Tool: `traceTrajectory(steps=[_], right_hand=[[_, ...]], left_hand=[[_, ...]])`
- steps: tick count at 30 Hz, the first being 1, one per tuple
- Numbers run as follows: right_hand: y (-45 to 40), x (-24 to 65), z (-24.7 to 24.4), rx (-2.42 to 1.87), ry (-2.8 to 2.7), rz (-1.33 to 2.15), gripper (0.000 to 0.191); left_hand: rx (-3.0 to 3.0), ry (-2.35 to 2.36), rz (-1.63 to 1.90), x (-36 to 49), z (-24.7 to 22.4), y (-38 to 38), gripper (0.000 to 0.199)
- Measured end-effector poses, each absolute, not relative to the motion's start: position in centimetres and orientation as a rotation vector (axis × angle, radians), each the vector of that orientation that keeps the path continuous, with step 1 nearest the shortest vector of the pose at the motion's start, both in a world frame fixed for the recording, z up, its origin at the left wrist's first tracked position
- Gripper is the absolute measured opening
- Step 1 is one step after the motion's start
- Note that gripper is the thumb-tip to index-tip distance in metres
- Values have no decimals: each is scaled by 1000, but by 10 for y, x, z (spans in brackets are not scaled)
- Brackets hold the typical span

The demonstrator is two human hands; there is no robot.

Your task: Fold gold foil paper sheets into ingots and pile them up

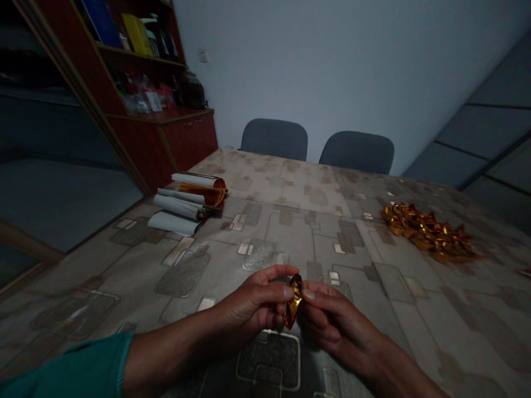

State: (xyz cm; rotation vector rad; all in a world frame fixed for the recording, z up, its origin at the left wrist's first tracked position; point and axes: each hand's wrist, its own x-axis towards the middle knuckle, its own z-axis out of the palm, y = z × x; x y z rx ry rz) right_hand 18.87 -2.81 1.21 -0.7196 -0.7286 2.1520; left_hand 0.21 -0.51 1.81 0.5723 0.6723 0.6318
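Between my two hands, above the near part of the table, is a small folded piece of shiny gold foil paper (294, 303), pointed at its lower end. My left hand (261, 301) pinches its left side with thumb and fingers. On the other side, my right hand (329, 318) grips it between thumb and forefinger, the remaining fingers curled under. A group of similar folded gold foil pieces (427, 229) sits in rows at the right of the table. To the left lies a bent stack of foil paper sheets (186, 202), with pale backs and gold faces showing.
A patterned cloth (290, 221) covers the table. Two grey chairs (274, 138) stand at its far edge, before a pale wall (332, 66). At the back left is a reddish wooden cabinet (191, 141) with shelves of assorted items.
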Motion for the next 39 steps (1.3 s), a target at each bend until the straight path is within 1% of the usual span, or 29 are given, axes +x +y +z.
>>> traceTrajectory(steps=[6,12,15,20,26,31,39], right_hand=[[-29,186,13,-757,-726,2151,22],[-32,183,14,-766,-800,2148,21],[-31,185,14,-745,-752,2169,19],[-30,189,17,-733,-732,2166,22],[-31,186,15,-750,-722,2158,21],[-32,184,14,-773,-770,2091,20],[-33,181,16,-801,-1012,1962,19]], left_hand=[[681,720,657,5,18,-6,54],[813,818,670,10,14,-5,48],[786,766,630,5,21,-5,48],[726,778,611,-2,29,-4,51],[810,822,645,5,18,-4,41],[786,808,648,7,17,-3,37],[889,784,702,9,10,-3,39]])
